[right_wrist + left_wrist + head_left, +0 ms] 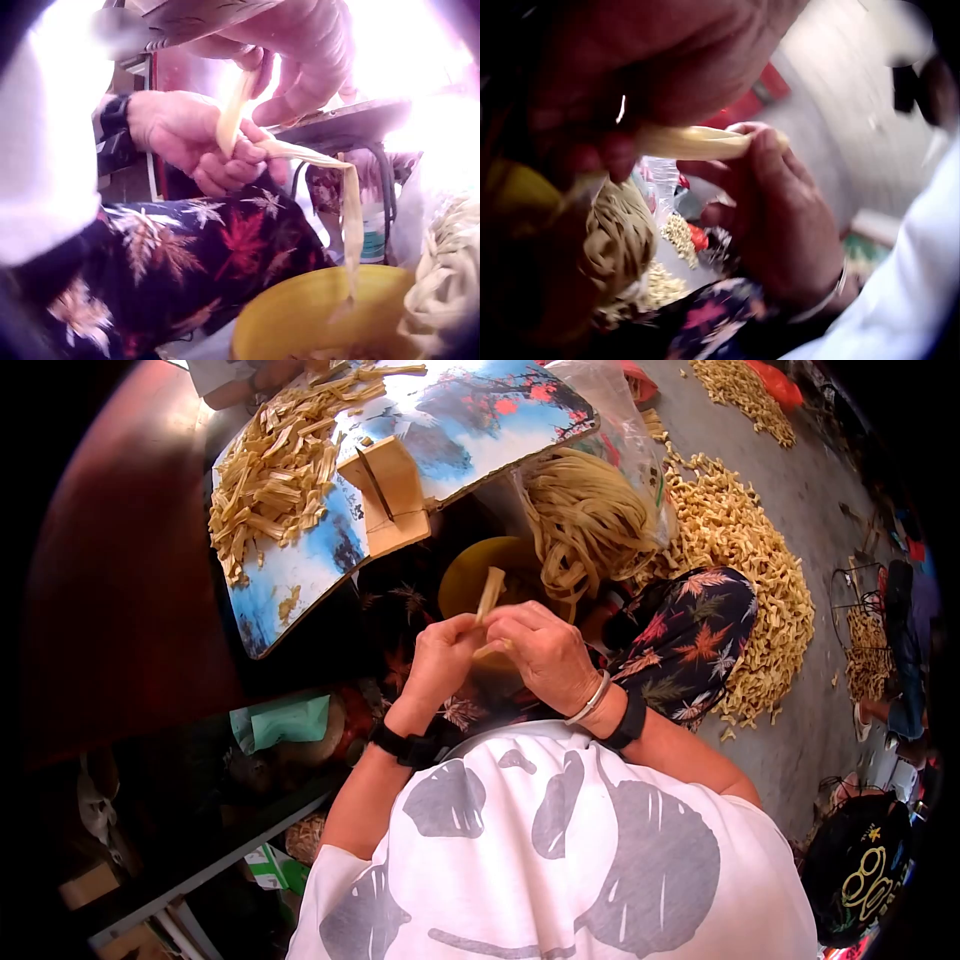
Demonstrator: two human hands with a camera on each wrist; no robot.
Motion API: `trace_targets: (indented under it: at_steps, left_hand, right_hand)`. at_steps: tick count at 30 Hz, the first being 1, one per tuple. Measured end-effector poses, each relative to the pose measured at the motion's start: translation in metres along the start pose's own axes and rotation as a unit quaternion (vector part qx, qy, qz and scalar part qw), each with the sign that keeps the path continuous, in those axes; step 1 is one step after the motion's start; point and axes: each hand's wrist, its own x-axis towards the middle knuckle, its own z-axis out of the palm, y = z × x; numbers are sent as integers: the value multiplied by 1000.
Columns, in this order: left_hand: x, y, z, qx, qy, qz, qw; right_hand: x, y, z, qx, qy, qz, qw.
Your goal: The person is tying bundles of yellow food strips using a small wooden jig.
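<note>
Both hands work close together over the lap on one pale yellow flat strip (490, 596). In the right wrist view, the left hand (184, 139) pinches the bent strip (233, 112) between thumb and curled fingers. A long tail of it hangs from there over the yellow bucket (262, 311). The right hand (548, 650), with a bracelet at its wrist, grips the strip's other end, seen between thumb and fingers in the left wrist view. A thick bundle of long, soft strips (590, 510) lies beside the bucket, just past the right hand.
A low table (470, 420) with a painted top carries a heap of short strips (270, 480) and a wooden block (400, 495) with a dark blade-like piece. Small knotted pieces (760, 590) spread over the floor at right. Another person's hand (275, 375) shows at the far edge.
</note>
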Motion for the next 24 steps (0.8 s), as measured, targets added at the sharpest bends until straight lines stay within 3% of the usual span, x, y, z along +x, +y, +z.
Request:
trace_targets:
  at_steps: [2, 3, 5, 6, 10, 13, 16, 19, 22, 24]
  left_hand:
    - [-5, 5, 2, 202, 49, 152, 966]
    - [-9, 11, 3, 299, 73, 225, 925]
    - [-16, 20, 5, 318, 125, 253, 905]
    - [-18, 24, 7, 312, 154, 266, 899]
    - [-18, 21, 17, 284, 221, 306, 881]
    - [-15, 18, 18, 286, 231, 319, 874]
    - [-18, 27, 14, 251, 219, 249, 909]
    - [-12, 21, 11, 148, 182, 268, 934]
    - [-15, 16, 9, 53, 134, 254, 956]
    - [-13, 15, 5, 68, 159, 277, 945]
  right_hand:
    - [2, 12, 5, -15, 54, -47, 997]
    - [-1, 14, 9, 48, 36, 55, 997]
    - [-4, 16, 14, 171, 0, 253, 952]
    - [8, 4, 2, 230, -49, 419, 877]
    - [0, 24, 28, 197, -14, 416, 888]
    - [0, 20, 27, 166, 18, 323, 932]
    - [5, 7, 14, 270, -40, 387, 881]
    - [-7, 18, 23, 164, -13, 245, 956]
    - [-8, 26, 21, 145, -30, 186, 971]
    - [-3, 19, 10, 339, -130, 303, 881]
